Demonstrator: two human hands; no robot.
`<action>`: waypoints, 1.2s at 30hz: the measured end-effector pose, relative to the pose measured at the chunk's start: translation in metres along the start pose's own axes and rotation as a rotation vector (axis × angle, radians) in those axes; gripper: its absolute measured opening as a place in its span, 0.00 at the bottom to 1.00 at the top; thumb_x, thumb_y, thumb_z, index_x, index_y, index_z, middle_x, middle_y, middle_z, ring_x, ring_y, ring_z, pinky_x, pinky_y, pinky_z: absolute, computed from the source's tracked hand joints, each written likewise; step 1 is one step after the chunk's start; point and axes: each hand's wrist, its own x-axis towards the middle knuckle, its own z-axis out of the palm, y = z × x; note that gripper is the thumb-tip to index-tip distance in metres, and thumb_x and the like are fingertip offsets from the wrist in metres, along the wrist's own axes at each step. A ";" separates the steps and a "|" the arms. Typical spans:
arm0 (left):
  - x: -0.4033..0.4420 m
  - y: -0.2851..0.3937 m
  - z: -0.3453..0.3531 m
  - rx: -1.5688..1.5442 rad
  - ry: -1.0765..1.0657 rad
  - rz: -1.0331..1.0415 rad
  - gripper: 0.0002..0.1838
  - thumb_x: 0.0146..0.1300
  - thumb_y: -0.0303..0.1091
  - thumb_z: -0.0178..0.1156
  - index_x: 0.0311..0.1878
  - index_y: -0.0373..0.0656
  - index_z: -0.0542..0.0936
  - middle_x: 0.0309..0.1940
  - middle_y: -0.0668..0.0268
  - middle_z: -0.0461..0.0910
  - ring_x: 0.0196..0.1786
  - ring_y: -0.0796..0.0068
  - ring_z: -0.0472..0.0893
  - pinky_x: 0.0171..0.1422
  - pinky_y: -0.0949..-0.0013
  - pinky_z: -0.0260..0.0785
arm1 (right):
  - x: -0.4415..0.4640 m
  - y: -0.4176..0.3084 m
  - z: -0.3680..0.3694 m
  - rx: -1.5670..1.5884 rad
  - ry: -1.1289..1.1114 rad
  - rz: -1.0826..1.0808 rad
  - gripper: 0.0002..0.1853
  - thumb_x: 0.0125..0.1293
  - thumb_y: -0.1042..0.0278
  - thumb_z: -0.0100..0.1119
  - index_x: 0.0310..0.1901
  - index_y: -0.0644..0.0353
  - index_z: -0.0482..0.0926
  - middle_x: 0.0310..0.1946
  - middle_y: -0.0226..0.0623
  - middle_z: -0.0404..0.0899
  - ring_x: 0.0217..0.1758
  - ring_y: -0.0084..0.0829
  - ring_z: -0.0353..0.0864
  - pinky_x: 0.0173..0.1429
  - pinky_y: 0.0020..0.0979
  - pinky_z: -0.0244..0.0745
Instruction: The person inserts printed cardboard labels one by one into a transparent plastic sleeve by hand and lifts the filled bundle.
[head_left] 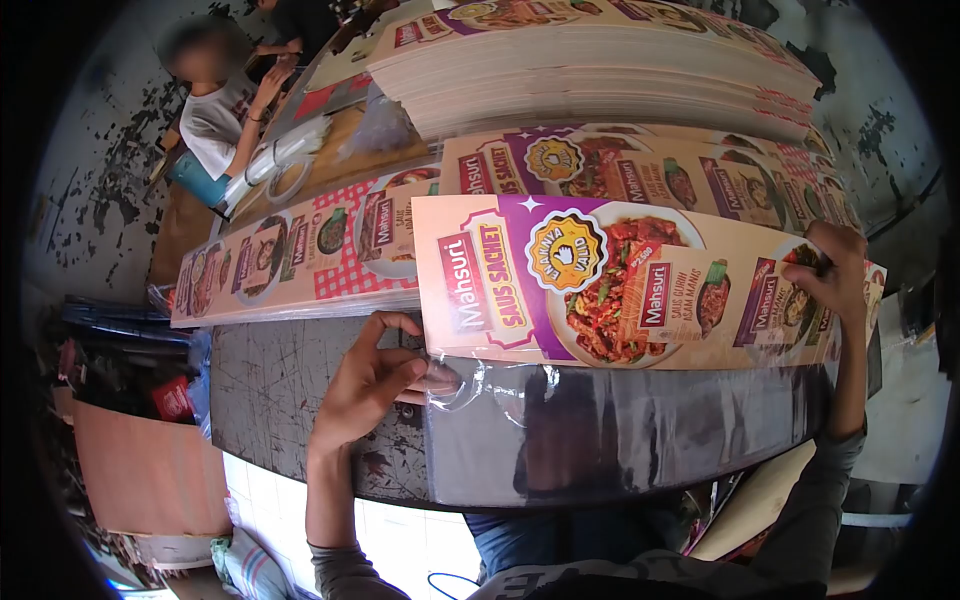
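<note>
A long printed Mahsuri card (600, 285) lies slanted across the dark worktable (270, 390), above a clear plastic sleeve (640, 420) that reaches the table's front edge. My left hand (372, 380) is at the sleeve's upper left corner, thumb and fingers pinched on the clear plastic just below the card's left end. At the card's right end my right hand (838, 275) grips it, with thumb and finger bent over the printed face. How far the card sits inside the sleeve cannot be made out.
Behind the card stands a tall stack of cards (600, 75). More printed cards (300, 250) lie at the left, partly in plastic. A co-worker (215, 110) sits at the upper left, near rolled plastic (275, 155). A brown box (150, 465) stands low at the left.
</note>
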 end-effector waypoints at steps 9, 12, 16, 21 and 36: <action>-0.001 0.000 -0.002 -0.016 -0.027 0.018 0.14 0.65 0.21 0.46 0.52 0.36 0.58 0.36 0.49 0.80 0.42 0.63 0.82 0.40 0.70 0.76 | -0.003 0.003 0.002 0.035 0.035 -0.027 0.29 0.40 0.43 0.68 0.20 0.64 0.68 0.14 0.38 0.60 0.16 0.37 0.60 0.22 0.33 0.54; -0.001 0.000 -0.001 -0.017 -0.035 0.017 0.14 0.65 0.22 0.46 0.52 0.36 0.58 0.36 0.49 0.80 0.42 0.64 0.82 0.41 0.70 0.76 | -0.002 0.002 0.003 -0.042 0.032 -0.033 0.29 0.39 0.43 0.68 0.19 0.64 0.66 0.14 0.38 0.59 0.16 0.37 0.60 0.22 0.33 0.54; -0.001 -0.001 -0.001 -0.058 -0.047 0.026 0.13 0.66 0.23 0.46 0.52 0.36 0.59 0.37 0.50 0.80 0.43 0.65 0.81 0.42 0.71 0.75 | -0.002 0.004 0.002 -0.016 0.002 -0.018 0.29 0.39 0.44 0.69 0.19 0.64 0.66 0.14 0.38 0.60 0.16 0.37 0.61 0.23 0.33 0.54; -0.001 -0.008 -0.003 -0.071 -0.041 0.051 0.13 0.65 0.23 0.47 0.52 0.36 0.61 0.34 0.56 0.80 0.40 0.72 0.80 0.43 0.72 0.75 | 0.000 -0.001 0.002 0.122 -0.071 0.040 0.26 0.39 0.47 0.69 0.21 0.65 0.70 0.15 0.38 0.63 0.16 0.35 0.63 0.23 0.32 0.57; 0.002 -0.008 -0.003 -0.075 -0.019 0.083 0.12 0.64 0.22 0.49 0.50 0.35 0.63 0.33 0.60 0.80 0.37 0.76 0.80 0.42 0.72 0.76 | -0.005 -0.016 0.014 0.107 -0.273 -0.034 0.29 0.38 0.44 0.69 0.19 0.64 0.67 0.15 0.44 0.65 0.18 0.46 0.67 0.23 0.34 0.60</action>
